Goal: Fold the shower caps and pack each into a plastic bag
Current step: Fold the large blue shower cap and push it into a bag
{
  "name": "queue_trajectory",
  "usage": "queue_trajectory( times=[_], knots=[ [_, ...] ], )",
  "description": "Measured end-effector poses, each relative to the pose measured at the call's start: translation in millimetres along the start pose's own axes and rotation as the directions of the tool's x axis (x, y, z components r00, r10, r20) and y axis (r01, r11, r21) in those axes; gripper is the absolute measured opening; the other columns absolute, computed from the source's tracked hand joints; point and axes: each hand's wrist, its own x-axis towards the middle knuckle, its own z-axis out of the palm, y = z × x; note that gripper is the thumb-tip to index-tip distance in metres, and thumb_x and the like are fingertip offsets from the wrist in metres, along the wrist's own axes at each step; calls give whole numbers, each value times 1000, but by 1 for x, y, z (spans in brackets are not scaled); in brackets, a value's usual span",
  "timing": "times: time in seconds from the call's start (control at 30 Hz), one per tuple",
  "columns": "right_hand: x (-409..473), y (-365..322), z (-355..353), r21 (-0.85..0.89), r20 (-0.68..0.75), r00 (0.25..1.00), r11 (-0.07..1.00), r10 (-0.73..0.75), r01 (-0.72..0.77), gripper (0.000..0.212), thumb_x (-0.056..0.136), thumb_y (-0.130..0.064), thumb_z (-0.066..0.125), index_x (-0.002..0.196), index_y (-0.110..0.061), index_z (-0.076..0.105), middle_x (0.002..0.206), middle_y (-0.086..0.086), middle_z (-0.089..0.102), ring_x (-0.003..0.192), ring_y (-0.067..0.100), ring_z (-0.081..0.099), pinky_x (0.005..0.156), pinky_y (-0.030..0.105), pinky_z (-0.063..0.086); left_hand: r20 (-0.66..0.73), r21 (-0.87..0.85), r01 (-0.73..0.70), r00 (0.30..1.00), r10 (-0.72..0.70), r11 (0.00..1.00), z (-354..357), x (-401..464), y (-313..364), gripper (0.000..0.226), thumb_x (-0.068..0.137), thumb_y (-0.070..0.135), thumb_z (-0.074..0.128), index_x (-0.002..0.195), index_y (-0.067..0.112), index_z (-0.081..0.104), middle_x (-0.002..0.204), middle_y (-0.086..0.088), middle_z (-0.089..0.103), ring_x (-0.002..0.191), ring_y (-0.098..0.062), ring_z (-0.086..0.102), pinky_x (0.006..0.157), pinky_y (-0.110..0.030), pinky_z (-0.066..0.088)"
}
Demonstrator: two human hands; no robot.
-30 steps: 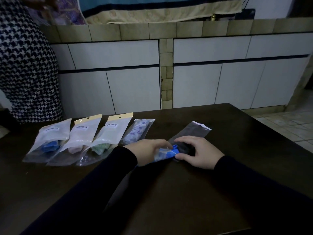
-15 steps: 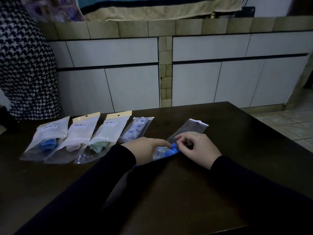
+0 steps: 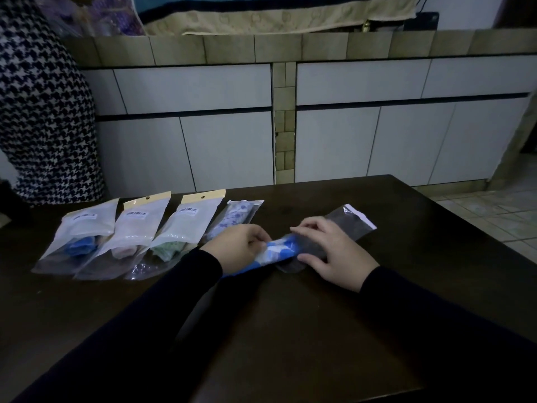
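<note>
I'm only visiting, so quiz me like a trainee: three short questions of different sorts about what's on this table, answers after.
1. True or false: the left hand grips the folded blue and white shower cap.
2. How many packed bags lie in the row on the dark table? A) two B) four C) six
3. Fill in: the right hand holds the clear plastic ____.

Key: 1 true; 2 B; 3 bag.

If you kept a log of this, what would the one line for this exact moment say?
step: bagging cap | left hand: grips blue-and-white shower cap | right hand: pinches clear bag | four packed bags on table
</note>
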Motion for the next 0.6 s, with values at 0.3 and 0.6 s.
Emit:
queue_trajectory(
  times=[0.3, 0.6],
  knots=[
    [0, 7, 5, -21, 75, 997, 999, -28, 30, 49, 94, -39, 54, 141, -32, 43, 141, -17, 41, 129, 1, 28, 106, 20, 21, -189, 72, -158, 967, 169, 985, 15, 1, 4, 14, 95, 24, 54, 94, 37, 60, 104, 12, 51, 100, -6, 52, 85, -17, 37],
    [-3, 2, 6, -66, 23, 999, 998, 26, -25, 45, 94, -44, 51, 137, -32, 48, 136, -15, 49, 122, 7, 37, 106, 34, 34, -595, 309, -182, 729, 339, 933, 49, -14, -3, 17, 89, 34, 57, 99, 25, 69, 98, 7, 66, 85, -9, 61, 75, -24, 47]
  ],
)
